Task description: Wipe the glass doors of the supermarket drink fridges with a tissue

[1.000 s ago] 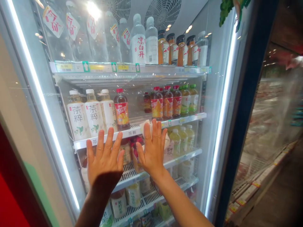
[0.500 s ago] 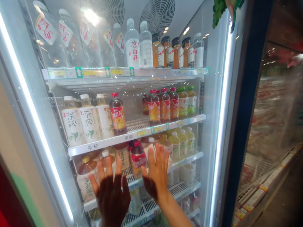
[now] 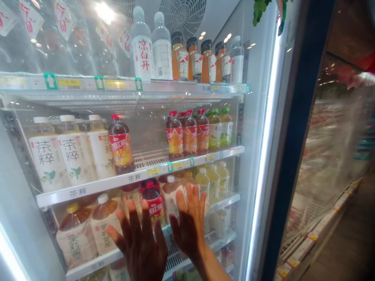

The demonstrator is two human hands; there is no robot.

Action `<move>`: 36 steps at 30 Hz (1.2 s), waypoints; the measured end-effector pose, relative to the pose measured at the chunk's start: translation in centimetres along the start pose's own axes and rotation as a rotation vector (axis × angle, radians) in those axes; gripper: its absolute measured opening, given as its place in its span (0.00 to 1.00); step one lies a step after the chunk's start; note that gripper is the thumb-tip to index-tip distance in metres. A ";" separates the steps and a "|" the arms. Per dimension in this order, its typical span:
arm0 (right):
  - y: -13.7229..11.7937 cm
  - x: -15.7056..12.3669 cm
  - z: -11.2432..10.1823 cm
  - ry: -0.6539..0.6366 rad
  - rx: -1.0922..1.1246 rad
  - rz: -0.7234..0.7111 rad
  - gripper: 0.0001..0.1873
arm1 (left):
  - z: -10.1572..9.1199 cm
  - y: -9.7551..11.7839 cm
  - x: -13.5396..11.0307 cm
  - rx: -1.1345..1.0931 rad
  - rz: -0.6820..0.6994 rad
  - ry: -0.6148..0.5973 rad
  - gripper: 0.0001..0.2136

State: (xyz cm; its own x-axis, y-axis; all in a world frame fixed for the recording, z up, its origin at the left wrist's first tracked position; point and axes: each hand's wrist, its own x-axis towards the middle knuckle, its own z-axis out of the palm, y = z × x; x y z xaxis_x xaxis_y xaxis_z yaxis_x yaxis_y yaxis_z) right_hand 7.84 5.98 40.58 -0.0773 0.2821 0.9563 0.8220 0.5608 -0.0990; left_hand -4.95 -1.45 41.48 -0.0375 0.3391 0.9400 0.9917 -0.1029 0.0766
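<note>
My left hand [image 3: 143,242] is spread with fingers up in front of the glass-fronted drinks fridge. Close to its right, my right hand [image 3: 189,222] is raised too, its fingers stretched out. Both seem to lie against the glass, though contact cannot be made out for certain. Neither holds anything. Behind my left fingers stand large tea bottles [image 3: 74,238] and a red-labelled bottle [image 3: 151,203]. A white-capped bottle [image 3: 170,187] is partly hidden by my right hand. On the shelf above are white-labelled tea bottles [image 3: 70,156] and an iced tea bottle [image 3: 120,146].
The top shelf carries water bottles [image 3: 141,50] and amber drink bottles [image 3: 208,62]. A lit strip [image 3: 263,156] runs down the fridge's right side, beside a dark door frame [image 3: 299,128]. Further right is another glass-fronted case [image 3: 325,156] with price tags along its edge.
The fridge's contents have shifted left in view and its left side looks larger. Against the bottles behind, both hands now sit further right, still spread.
</note>
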 end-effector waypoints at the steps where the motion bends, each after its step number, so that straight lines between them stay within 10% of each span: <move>1: 1.0 0.6 -0.2 0.022 -0.001 0.016 0.38 | 0.3 0.9 0.5 0.004 0.000 -0.003 0.41; 26: 19.8 1.4 -3.6 0.085 0.041 0.093 0.37 | 9.1 17.1 2.1 -0.003 0.086 -0.004 0.38; 36: 23.4 1.2 -4.1 0.127 0.049 0.111 0.37 | 10.9 19.9 3.0 -0.034 0.126 -0.009 0.37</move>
State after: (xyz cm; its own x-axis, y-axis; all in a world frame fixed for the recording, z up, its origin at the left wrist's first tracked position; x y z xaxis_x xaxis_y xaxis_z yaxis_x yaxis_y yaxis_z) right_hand 29.28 16.28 40.54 0.0869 0.2458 0.9654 0.7929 0.5696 -0.2163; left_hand 15.96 7.68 42.22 0.0881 0.3303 0.9398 0.9837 -0.1770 -0.0300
